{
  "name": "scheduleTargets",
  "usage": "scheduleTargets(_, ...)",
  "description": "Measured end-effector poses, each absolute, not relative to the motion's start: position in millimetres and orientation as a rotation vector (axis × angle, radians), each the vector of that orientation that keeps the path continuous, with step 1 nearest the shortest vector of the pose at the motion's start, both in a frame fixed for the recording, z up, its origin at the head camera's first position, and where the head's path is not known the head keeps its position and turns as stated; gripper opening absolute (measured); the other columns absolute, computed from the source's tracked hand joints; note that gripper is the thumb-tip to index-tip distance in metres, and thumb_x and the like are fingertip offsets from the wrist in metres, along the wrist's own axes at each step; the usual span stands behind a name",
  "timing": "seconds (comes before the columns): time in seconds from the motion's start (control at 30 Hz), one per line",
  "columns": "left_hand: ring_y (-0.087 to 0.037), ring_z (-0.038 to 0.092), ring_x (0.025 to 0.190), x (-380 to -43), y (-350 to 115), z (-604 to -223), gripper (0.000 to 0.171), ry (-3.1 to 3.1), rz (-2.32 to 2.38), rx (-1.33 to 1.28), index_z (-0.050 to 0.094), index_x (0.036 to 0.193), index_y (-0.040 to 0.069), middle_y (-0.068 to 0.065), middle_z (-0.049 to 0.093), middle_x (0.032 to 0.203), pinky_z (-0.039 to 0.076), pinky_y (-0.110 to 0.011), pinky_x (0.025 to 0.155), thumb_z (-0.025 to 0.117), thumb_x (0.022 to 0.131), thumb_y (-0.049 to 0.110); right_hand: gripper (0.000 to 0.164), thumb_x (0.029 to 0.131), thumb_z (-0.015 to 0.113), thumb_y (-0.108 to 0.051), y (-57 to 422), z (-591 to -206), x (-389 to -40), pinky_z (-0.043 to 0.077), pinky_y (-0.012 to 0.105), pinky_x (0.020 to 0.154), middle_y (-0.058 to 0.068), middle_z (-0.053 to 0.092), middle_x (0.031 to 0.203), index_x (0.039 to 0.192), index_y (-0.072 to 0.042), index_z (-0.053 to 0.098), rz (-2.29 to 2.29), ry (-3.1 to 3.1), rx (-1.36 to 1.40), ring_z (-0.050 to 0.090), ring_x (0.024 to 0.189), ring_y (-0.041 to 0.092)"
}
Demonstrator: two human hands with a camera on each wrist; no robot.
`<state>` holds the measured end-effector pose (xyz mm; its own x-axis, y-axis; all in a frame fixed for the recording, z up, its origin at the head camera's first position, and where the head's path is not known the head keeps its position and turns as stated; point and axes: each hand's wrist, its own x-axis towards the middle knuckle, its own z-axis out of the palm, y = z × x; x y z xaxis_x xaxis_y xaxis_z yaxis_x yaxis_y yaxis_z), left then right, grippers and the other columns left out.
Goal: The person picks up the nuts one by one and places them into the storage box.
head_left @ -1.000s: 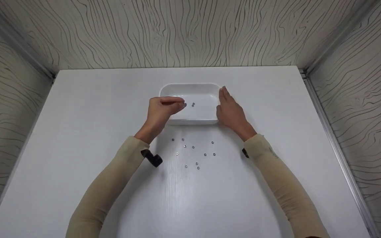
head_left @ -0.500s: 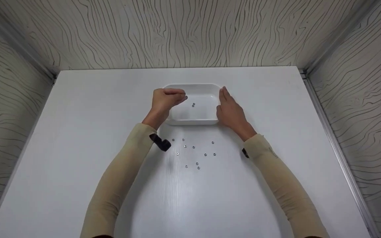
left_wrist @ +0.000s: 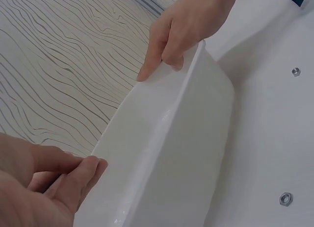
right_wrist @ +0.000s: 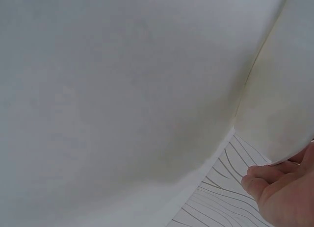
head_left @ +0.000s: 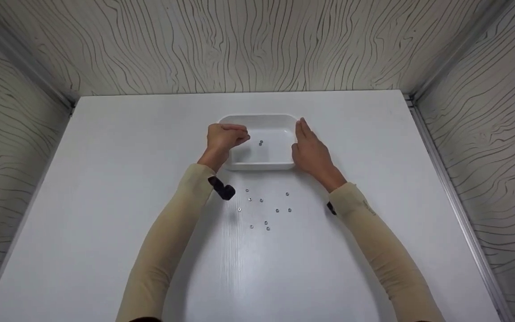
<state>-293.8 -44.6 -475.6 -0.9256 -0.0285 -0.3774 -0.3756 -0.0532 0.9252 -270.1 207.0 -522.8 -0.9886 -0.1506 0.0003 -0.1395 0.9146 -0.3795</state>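
Well, tray (head_left: 262, 167), head view: on the bench (head_left: 128, 134), long axis running side to side between the hands, with two nuts (head_left: 261, 141) together near the middle of its floor.
Left hand (head_left: 226, 137), head view: over the tray's left end and nearer those nuts, fingertips pointing rightward — drawn into a narrow pinch on what looks like a third nut (head_left: 248, 137); the tray floor seems to lie right below.
Right hand (head_left: 312, 150), head view: holding the right end, fingers along the rim, thumb on the inner side.
Loose nuts (head_left: 261, 200), head view: scattered on the bench, on the tray's near side.
Pinch, left wrist view: tips together at the tray's opening, the held nut hidden; the tray stretches lengthwise toward the right hand.
Rim grip, right wrist view: bent fingers at the tray's edge — thumb not clear.
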Motion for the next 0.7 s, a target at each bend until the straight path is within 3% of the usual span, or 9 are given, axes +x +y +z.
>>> scheduleTargets(0.47, -0.024, 0.078, 0.104, -290.6, -44.6, -469.3, 0.019, 2.053, 2.024, -0.467, 0.077, 0.114, -0.005, -0.019, 0.075, 0.118, 0.067, -0.026, 0.086, 0.072, 0.096, 0.000, 0.066, 0.109, 0.042, -0.021, 207.9, -524.4, -272.0, 0.034, 0.051, 0.131, 0.019, 0.015, 0.177, 0.166, 0.003, 0.018, -0.595, 3.025, -0.229, 0.028, 0.161, 0.037)
scheduleTargets(0.7, -0.024, 0.076, 0.107, -281.4, -50.1, -458.1, 0.020, 2.198, 1.977, -0.321, 0.077, 0.116, -0.003, -0.016, 0.074, 0.119, 0.067, -0.025, 0.087, 0.071, 0.098, 0.005, 0.067, 0.109, 0.043, -0.021, 208.9, -523.3, -270.7, 0.035, 0.052, 0.130, 0.019, 0.014, 0.177, 0.166, 0.003, 0.018, -0.607, 3.024, -0.231, 0.029, 0.161, 0.037)
